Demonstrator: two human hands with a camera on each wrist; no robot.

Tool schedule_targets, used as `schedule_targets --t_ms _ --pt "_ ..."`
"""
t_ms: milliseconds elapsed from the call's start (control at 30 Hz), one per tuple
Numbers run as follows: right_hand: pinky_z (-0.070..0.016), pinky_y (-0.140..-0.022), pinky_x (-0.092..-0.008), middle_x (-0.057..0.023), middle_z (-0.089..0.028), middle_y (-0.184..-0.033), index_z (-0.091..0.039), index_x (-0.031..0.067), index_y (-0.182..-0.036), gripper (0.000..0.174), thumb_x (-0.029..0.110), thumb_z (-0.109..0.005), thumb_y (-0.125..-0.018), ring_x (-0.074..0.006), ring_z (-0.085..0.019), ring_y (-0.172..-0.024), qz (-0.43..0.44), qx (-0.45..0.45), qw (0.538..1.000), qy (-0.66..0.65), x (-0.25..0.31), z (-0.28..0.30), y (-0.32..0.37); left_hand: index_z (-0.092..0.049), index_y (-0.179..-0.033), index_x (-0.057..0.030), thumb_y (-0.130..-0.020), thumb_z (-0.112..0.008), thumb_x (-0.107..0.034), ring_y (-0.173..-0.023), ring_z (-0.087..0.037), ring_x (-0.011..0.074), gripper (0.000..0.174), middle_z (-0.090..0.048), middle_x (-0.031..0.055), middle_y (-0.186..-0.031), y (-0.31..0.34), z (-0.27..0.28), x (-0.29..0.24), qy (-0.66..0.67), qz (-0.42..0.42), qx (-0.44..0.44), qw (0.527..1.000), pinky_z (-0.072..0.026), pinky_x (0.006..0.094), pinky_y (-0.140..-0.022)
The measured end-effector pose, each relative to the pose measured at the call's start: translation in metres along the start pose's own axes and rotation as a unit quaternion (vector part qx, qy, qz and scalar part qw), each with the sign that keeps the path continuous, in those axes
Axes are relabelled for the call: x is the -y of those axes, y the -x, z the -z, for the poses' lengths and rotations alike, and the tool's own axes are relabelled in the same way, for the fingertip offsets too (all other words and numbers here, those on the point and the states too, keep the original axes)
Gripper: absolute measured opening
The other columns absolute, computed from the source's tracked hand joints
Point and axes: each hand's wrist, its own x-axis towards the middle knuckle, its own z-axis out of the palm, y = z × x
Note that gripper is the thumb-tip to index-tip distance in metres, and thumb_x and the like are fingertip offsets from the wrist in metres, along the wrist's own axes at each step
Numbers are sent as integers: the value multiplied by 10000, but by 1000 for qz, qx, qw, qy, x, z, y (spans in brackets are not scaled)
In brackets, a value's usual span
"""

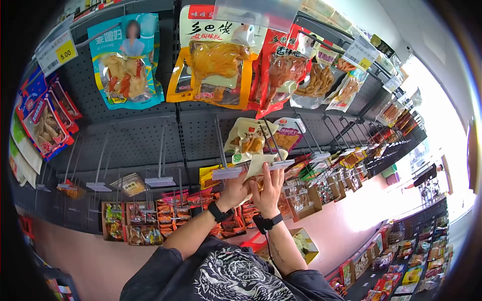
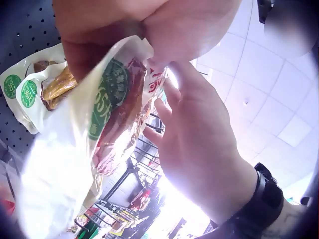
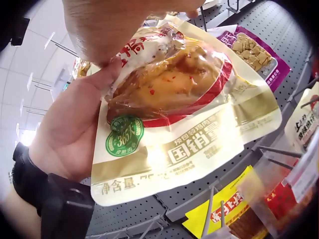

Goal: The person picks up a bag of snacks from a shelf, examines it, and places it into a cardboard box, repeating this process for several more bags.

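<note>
Cream plastic pouch with a red-edged clear window sits between your hands: your left hand grips its side edge; whether your right hand, at its top, pinches too, you cannot tell. Its bottom edge hangs free, with a gap before the bright yellow packet below; grey metal prongs jut near its lower right corner.

"365" on packet, "5.00" on tag
</note>
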Motion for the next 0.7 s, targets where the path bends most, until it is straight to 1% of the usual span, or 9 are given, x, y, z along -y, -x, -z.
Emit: schedule_targets --t_ms 133,233,300,333,433,533,567,633,700 --pt "-270 -1061 -523 -286 -325 -1426 -452 64 -1365 613 233 -663 -815 -484 -317 -1299 16 3 999 -44 -3 -2 -7 -491 -1297 -55 -918 -487 -81 -1019 -629 266 380 -616 127 -1151 0 -2 10 5 38 27 999 -490 349 -863" --pt "-289 -1049 -518 -279 -332 -1429 -478 87 -1352 578 212 -666 -821 -470 -345 -1287 0 13 998 -59 0 -5 -14 -465 -1294 -14 -938 -473 -83 -959 -635 249 362 -627 104 -1097 -6 -9 31 9 -27 -31 999 -499 344 -843" --pt "-296 -1046 -509 -273 -330 -1435 -495 113 -1345 552 191 -665 -826 -455 -355 -1286 4 10 1000 -23 -1 -14 -35 -448 -1285 11 -954 -485 -106 -991 -609 231 353 -609 112 -1102 -13 -10 51 208 193 16 959 -480 341 -873" --pt "-307 -1042 -526 -277 -406 -1377 -525 145 -1322 519 235 -673 -833 -483 -335 -1298 2 -9 999 -52 -7 -26 -45 -448 -1285 11 -954 -485 -106 -991 -609 231 353 -609 112 -1102 -14 -7 48 207 192 22 959 -480 341 -873" --pt "-321 -1039 -530 -278 -379 -1398 -517 154 -1331 549 194 -674 -806 -494 -322 -1304 4 -23 996 -84 -25 -56 -70 -394 -1327 14 -937 -543 -102 -1161 -511 215 433 -520 179 -1252 -15 6 42 108 138 -59 983 -407 314 -968" --pt "-331 -1038 -524 -268 -340 -1433 -519 156 -1325 580 144 -664 -764 -499 -314 -1311 18 12 1000 -19 -35 -65 -75 -364 -1362 11 -925 -556 -87 -1195 -499 234 487 -471 171 -1335 17 10 46 -37 111 -43 992 -389 304 -991" --pt "-344 -1031 -522 -261 -319 -1449 -526 157 -1314 583 131 -658 -747 -497 -310 -1315 26 4 999 -25 -38 -65 -69 -333 -1393 -2 -925 -554 -82 -1227 -482 242 524 -415 149 -1403 31 11 44 -84 149 -14 985 -363 305 -1016" --pt "-389 -999 -500 -245 -321 -1460 -577 152 -1236 507 119 -649 -735 -483 -311 -1326 31 15 999 0 -38 -44 -48 -399 -1348 -4 -900 -583 -94 -1175 -520 255 492 -492 161 -1310 55 13 24 -36 165 1 986 -397 325 -981" --pt "-427 -964 -462 -199 -433 -1387 -629 132 -1117 357 113 -629 -760 -414 -400 -1283 -5 63 997 -50 -54 -28 4 -496 -1273 -9 -873 -613 -76 -1118 -567 225 422 -583 137 -1207 80 7 16 35 204 42 977 -446 330 -931"
